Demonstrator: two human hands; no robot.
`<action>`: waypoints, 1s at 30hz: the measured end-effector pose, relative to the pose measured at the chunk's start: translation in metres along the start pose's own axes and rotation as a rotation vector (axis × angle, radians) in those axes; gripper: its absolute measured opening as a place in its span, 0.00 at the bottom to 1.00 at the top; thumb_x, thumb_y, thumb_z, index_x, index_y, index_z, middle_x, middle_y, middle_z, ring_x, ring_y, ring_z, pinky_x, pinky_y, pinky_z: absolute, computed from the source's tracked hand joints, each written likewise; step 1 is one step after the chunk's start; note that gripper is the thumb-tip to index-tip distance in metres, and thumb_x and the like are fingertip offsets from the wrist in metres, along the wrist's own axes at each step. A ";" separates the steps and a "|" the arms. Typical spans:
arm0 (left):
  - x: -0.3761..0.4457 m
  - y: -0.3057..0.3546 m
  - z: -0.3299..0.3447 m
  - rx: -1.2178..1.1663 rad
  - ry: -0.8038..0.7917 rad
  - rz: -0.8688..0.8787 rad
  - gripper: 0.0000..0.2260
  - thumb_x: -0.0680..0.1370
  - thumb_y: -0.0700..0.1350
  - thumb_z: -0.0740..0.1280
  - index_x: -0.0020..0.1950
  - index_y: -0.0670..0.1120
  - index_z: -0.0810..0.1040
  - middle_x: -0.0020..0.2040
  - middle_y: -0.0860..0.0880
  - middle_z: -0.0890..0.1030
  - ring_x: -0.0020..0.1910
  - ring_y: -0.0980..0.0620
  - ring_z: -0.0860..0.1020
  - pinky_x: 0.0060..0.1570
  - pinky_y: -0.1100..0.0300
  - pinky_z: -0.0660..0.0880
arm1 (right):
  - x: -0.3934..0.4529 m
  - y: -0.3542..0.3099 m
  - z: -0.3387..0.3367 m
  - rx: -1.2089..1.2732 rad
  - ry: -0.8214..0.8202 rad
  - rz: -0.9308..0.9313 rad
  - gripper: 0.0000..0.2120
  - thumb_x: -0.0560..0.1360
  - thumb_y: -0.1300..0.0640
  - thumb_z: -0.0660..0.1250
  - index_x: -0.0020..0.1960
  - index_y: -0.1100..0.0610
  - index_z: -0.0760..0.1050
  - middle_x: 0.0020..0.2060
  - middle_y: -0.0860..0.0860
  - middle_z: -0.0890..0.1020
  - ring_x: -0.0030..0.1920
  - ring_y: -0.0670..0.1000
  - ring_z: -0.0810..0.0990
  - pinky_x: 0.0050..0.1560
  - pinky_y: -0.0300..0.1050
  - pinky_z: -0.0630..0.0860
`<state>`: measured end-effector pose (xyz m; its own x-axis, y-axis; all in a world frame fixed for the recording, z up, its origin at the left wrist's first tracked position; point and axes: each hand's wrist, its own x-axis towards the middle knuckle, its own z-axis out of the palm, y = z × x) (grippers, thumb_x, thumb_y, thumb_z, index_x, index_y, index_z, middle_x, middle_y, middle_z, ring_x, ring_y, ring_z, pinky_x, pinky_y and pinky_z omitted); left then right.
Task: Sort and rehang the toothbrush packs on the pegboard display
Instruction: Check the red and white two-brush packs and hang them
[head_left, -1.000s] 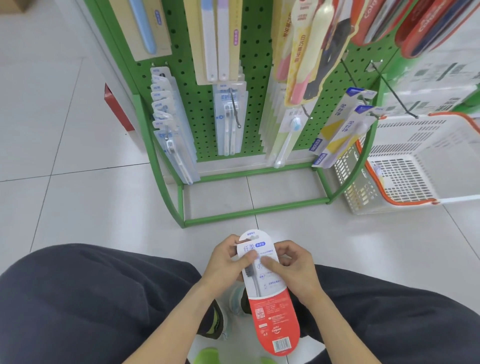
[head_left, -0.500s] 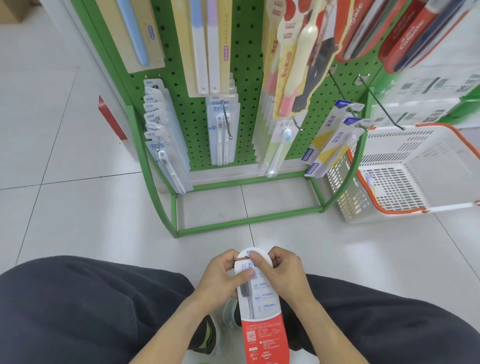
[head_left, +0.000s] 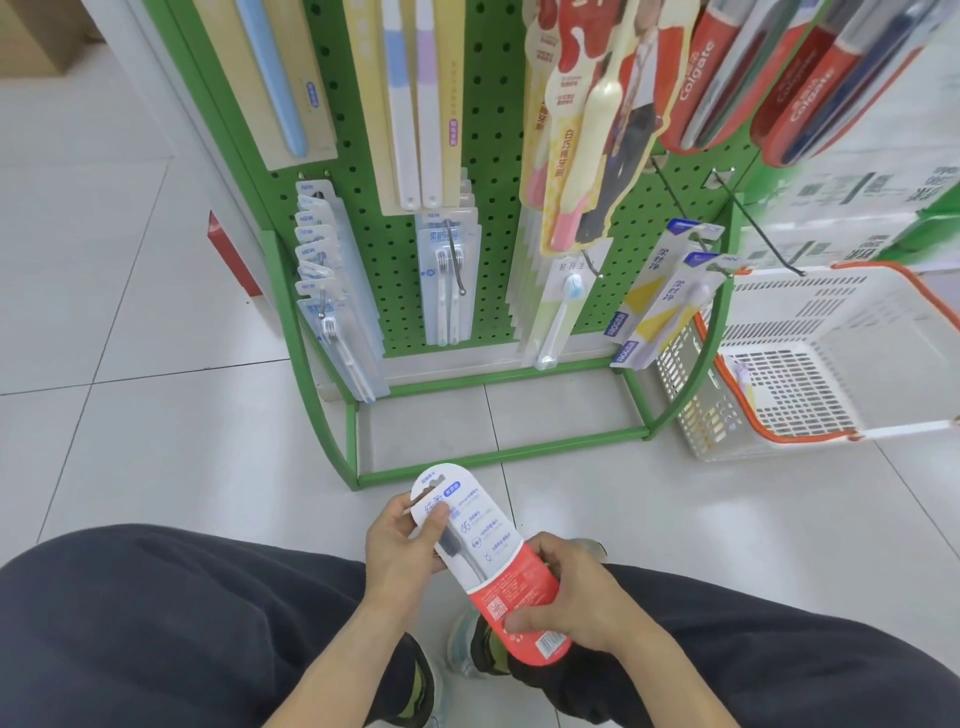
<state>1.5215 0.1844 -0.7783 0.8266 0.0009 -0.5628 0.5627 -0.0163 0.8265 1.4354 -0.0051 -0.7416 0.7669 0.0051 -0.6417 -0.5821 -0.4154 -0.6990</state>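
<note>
The red-and-white toothbrush pack (head_left: 485, 558) sits low at six o'clock, tilted, its white hang-tab end pointing to eleven. Left hand (head_left: 402, 545) grips the white top, thumb pressed across the print. Right hand (head_left: 569, 597) clamps the red bottom end, fingers curled round it. Up at twelve, the green pegboard (head_left: 488, 130) carries hanging packs. Off at three, a white basket (head_left: 810, 364) rests on the tiled floor (head_left: 156, 415).

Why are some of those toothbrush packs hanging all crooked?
The two blue-and-yellow packs at the pegboard's lower right tilt sideways, while the packs beside them hang straight down. Just right of them a bare hook sticks out with nothing on it. The red-and-white pack in both hands is off the board.
</note>
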 end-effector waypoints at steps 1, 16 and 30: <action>0.001 -0.001 -0.001 0.015 0.019 -0.004 0.08 0.79 0.42 0.71 0.57 0.47 0.76 0.49 0.50 0.87 0.50 0.50 0.85 0.39 0.53 0.83 | 0.000 0.000 0.000 0.037 -0.010 -0.013 0.28 0.66 0.50 0.84 0.62 0.44 0.76 0.50 0.39 0.84 0.52 0.39 0.84 0.58 0.40 0.80; -0.025 0.033 0.031 0.167 -0.171 0.029 0.28 0.80 0.65 0.56 0.76 0.54 0.61 0.64 0.51 0.75 0.63 0.49 0.76 0.68 0.43 0.74 | -0.010 -0.008 0.010 0.091 0.110 -0.326 0.35 0.75 0.69 0.68 0.66 0.31 0.75 0.54 0.39 0.75 0.54 0.44 0.78 0.52 0.36 0.76; -0.057 0.083 0.069 0.168 -0.285 0.271 0.08 0.81 0.44 0.68 0.48 0.44 0.85 0.41 0.42 0.87 0.42 0.38 0.86 0.48 0.38 0.82 | -0.018 -0.013 -0.013 0.191 0.586 -0.470 0.22 0.67 0.43 0.77 0.57 0.35 0.70 0.64 0.37 0.70 0.59 0.43 0.78 0.51 0.42 0.80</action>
<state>1.5200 0.1143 -0.6785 0.8957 -0.3022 -0.3261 0.2965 -0.1405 0.9446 1.4332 -0.0117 -0.7168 0.9315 -0.3625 -0.0298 -0.1562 -0.3246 -0.9329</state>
